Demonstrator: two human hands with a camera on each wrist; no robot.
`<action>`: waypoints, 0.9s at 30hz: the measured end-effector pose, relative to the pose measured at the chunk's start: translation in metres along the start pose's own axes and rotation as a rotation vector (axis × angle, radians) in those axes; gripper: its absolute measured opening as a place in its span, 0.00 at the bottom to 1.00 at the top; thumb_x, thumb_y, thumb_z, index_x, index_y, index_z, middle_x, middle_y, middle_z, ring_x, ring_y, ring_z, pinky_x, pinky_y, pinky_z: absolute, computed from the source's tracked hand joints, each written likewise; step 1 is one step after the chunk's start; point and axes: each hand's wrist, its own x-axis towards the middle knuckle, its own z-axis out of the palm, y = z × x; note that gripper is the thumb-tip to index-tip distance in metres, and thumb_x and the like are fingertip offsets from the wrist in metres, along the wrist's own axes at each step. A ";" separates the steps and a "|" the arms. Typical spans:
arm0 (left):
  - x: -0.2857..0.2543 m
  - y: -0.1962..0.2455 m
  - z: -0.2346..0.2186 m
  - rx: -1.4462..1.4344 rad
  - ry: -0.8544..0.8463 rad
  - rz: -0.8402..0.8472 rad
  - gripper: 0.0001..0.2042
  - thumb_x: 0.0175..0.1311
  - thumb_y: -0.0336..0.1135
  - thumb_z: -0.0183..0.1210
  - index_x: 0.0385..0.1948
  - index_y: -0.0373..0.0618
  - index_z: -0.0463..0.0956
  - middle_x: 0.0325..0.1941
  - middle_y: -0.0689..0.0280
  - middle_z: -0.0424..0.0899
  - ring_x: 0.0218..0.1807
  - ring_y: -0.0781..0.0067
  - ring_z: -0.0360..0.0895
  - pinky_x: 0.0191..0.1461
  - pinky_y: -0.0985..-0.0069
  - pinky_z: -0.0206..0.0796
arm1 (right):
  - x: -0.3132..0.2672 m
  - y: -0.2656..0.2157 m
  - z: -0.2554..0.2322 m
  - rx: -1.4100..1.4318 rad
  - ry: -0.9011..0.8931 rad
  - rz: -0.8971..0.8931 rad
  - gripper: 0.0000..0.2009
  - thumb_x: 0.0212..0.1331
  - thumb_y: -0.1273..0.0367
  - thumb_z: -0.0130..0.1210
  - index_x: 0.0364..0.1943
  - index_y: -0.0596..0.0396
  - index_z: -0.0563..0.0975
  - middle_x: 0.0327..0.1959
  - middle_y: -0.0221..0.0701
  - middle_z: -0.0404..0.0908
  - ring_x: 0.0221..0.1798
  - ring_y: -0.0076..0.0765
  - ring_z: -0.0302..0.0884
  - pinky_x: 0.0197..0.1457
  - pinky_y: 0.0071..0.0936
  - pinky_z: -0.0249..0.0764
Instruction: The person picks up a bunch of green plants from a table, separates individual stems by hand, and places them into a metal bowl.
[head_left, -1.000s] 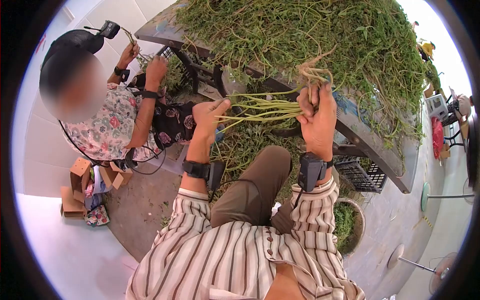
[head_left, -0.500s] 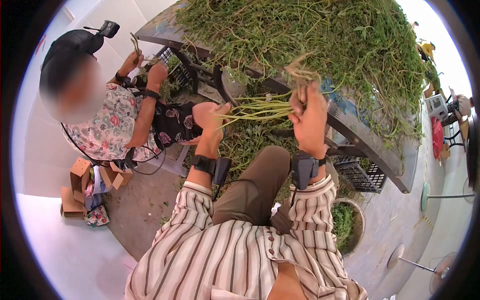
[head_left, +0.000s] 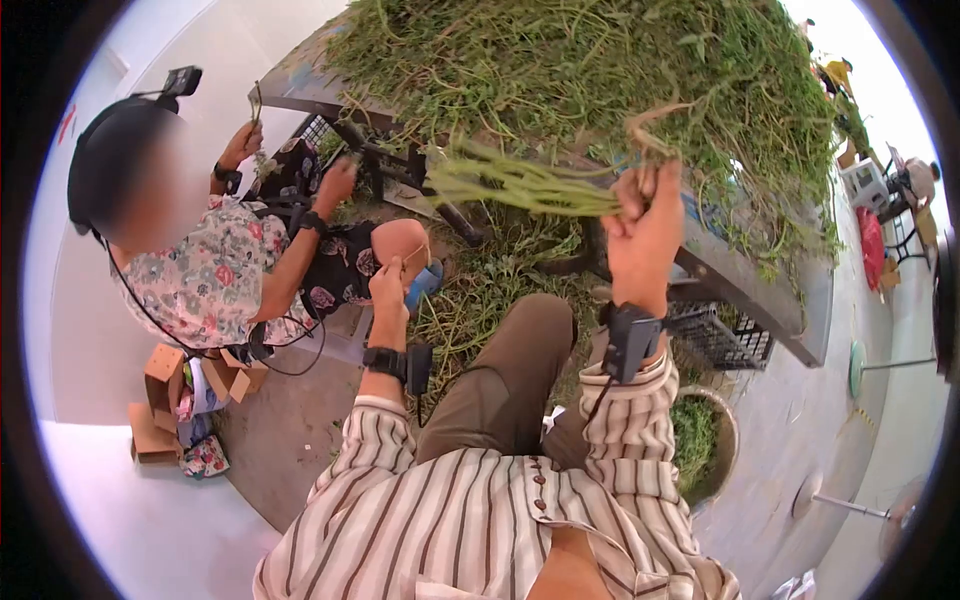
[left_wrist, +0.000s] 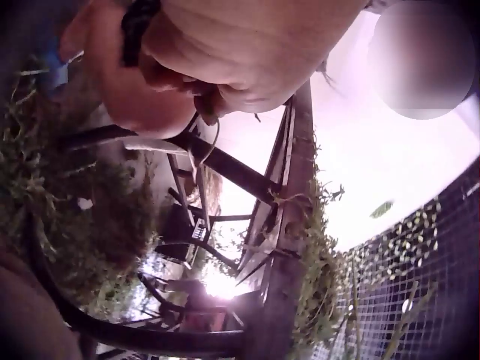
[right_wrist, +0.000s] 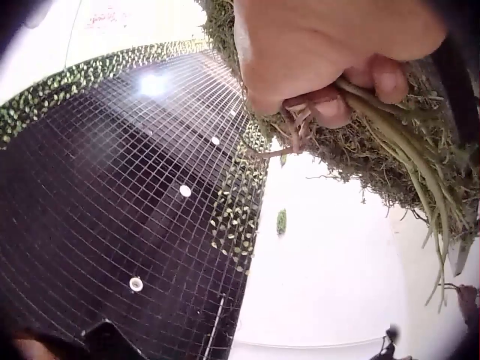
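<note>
Gripping 1 bunch of green stems [head_left: 520, 185] at its root end, the right hand [head_left: 640, 225] holds it raised before the bench [head_left: 760, 290]. Stems run leftward, long axis toward the left hand [head_left: 388, 285], which hangs lower, well apart, fingers curled; whether it pinches anything cannot be told.

Your head view is bright with even daylight and soft shadows, bent hard by the fisheye, with a black ring at the rim. The bundle of stems [head_left: 520, 185] stretching left from your right hand [head_left: 645, 225] is smeared by motion blur; your left hand [head_left: 388, 288] is sharper. In your left wrist view that hand [left_wrist: 225, 52] fills the top, dim and out of focus against blown-out glare. In your right wrist view a glare spot sits on the mesh [right_wrist: 112, 210] left of your right hand [right_wrist: 337, 52].
</note>
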 end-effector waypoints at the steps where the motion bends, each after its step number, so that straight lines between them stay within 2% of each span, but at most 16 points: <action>1: -0.007 0.003 -0.001 0.021 -0.008 -0.012 0.13 0.61 0.42 0.56 0.27 0.39 0.76 0.17 0.73 0.68 0.17 0.84 0.61 0.18 0.81 0.48 | 0.002 -0.001 -0.004 0.035 0.001 -0.017 0.18 0.64 0.52 0.43 0.23 0.46 0.61 0.18 0.22 0.60 0.18 0.14 0.52 0.15 0.14 0.46; 4: -0.026 0.022 0.007 0.095 -0.089 -0.019 0.13 0.61 0.41 0.55 0.31 0.38 0.75 0.18 0.69 0.71 0.15 0.81 0.63 0.18 0.82 0.52 | -0.003 0.003 0.000 0.069 0.012 -0.016 0.17 0.64 0.53 0.43 0.23 0.46 0.61 0.18 0.21 0.59 0.19 0.15 0.53 0.16 0.14 0.47; 6: -0.029 0.029 0.024 0.290 -0.177 0.228 0.10 0.62 0.38 0.54 0.32 0.38 0.75 0.20 0.70 0.72 0.17 0.83 0.62 0.20 0.81 0.53 | -0.005 0.012 0.001 -0.026 -0.010 -0.045 0.17 0.64 0.54 0.45 0.23 0.48 0.62 0.20 0.21 0.59 0.20 0.15 0.56 0.16 0.14 0.49; 7: -0.042 0.040 0.033 0.286 -0.183 0.230 0.10 0.62 0.38 0.54 0.32 0.38 0.75 0.20 0.70 0.72 0.17 0.83 0.62 0.20 0.81 0.53 | -0.005 0.013 0.000 -0.008 -0.041 -0.043 0.16 0.64 0.55 0.46 0.24 0.49 0.64 0.21 0.21 0.60 0.22 0.15 0.59 0.17 0.14 0.51; 9: -0.068 0.069 0.049 0.198 -0.119 0.666 0.08 0.61 0.34 0.53 0.34 0.37 0.74 0.24 0.71 0.73 0.23 0.85 0.65 0.27 0.83 0.58 | -0.006 0.012 0.001 -0.027 -0.060 -0.048 0.16 0.64 0.55 0.46 0.25 0.49 0.64 0.21 0.21 0.60 0.22 0.15 0.60 0.17 0.13 0.51; 12: -0.108 0.109 0.063 0.141 -0.073 0.742 0.08 0.61 0.32 0.52 0.36 0.36 0.74 0.26 0.71 0.74 0.26 0.85 0.67 0.30 0.83 0.61 | -0.009 0.012 0.009 -0.085 -0.112 -0.043 0.15 0.64 0.56 0.47 0.26 0.50 0.65 0.21 0.22 0.62 0.22 0.15 0.60 0.18 0.14 0.51; 13: -0.121 0.120 0.066 0.021 -0.229 0.659 0.09 0.59 0.31 0.53 0.38 0.36 0.74 0.28 0.70 0.74 0.28 0.82 0.68 0.33 0.81 0.63 | -0.010 0.012 0.012 -0.134 -0.147 -0.035 0.14 0.64 0.57 0.46 0.26 0.50 0.66 0.22 0.23 0.63 0.22 0.15 0.59 0.19 0.14 0.52; 14: -0.125 0.124 0.070 0.022 -0.227 0.659 0.09 0.59 0.31 0.53 0.38 0.36 0.74 0.28 0.70 0.74 0.28 0.82 0.68 0.33 0.81 0.63 | -0.012 0.012 0.012 -0.184 -0.185 -0.026 0.14 0.64 0.58 0.46 0.27 0.51 0.66 0.22 0.23 0.65 0.22 0.15 0.58 0.20 0.15 0.53; 16: -0.130 0.128 0.081 0.406 -0.371 0.837 0.11 0.61 0.31 0.51 0.42 0.38 0.75 0.30 0.72 0.73 0.33 0.84 0.68 0.38 0.83 0.61 | -0.014 0.013 0.012 -0.220 -0.262 0.005 0.13 0.64 0.59 0.47 0.30 0.54 0.69 0.23 0.24 0.68 0.21 0.15 0.58 0.21 0.16 0.57; 17: -0.136 0.130 0.088 0.479 -0.441 0.985 0.14 0.60 0.30 0.51 0.47 0.37 0.72 0.38 0.67 0.74 0.39 0.79 0.70 0.44 0.82 0.62 | -0.015 0.015 0.013 -0.257 -0.294 0.028 0.13 0.64 0.59 0.47 0.32 0.55 0.70 0.23 0.24 0.69 0.20 0.15 0.57 0.21 0.16 0.58; 18: -0.140 0.129 0.096 0.476 -0.438 0.989 0.14 0.60 0.30 0.51 0.47 0.37 0.72 0.38 0.67 0.74 0.39 0.79 0.70 0.44 0.82 0.62 | -0.015 0.017 0.015 -0.295 -0.326 0.050 0.13 0.63 0.60 0.48 0.33 0.56 0.71 0.24 0.25 0.70 0.19 0.15 0.57 0.22 0.16 0.60; 19: -0.143 0.127 0.104 0.396 -0.506 0.962 0.15 0.59 0.32 0.54 0.46 0.37 0.73 0.41 0.64 0.73 0.42 0.75 0.70 0.45 0.79 0.63 | -0.014 0.021 0.014 -0.216 -0.337 0.042 0.12 0.61 0.61 0.50 0.33 0.58 0.74 0.23 0.25 0.72 0.17 0.16 0.63 0.21 0.16 0.62; 21: -0.151 0.134 0.114 0.330 -0.593 0.909 0.16 0.59 0.36 0.56 0.47 0.38 0.74 0.46 0.60 0.72 0.49 0.71 0.69 0.49 0.76 0.63 | -0.015 0.020 0.013 -0.286 -0.376 0.045 0.12 0.60 0.62 0.52 0.34 0.59 0.74 0.24 0.25 0.73 0.18 0.17 0.65 0.22 0.16 0.64; 23: -0.146 0.134 0.120 0.316 -0.588 0.897 0.17 0.59 0.37 0.56 0.47 0.38 0.73 0.46 0.60 0.72 0.49 0.70 0.69 0.49 0.76 0.63 | -0.013 0.021 0.010 -0.380 -0.429 0.102 0.13 0.56 0.65 0.55 0.39 0.60 0.73 0.26 0.24 0.73 0.22 0.16 0.68 0.24 0.16 0.66; 27: -0.137 0.131 0.125 0.304 -0.577 0.847 0.19 0.58 0.40 0.57 0.48 0.37 0.73 0.46 0.59 0.70 0.47 0.70 0.70 0.47 0.76 0.64 | -0.015 0.018 0.014 -0.447 -0.483 0.095 0.14 0.55 0.66 0.55 0.43 0.58 0.72 0.30 0.24 0.73 0.24 0.16 0.67 0.26 0.17 0.66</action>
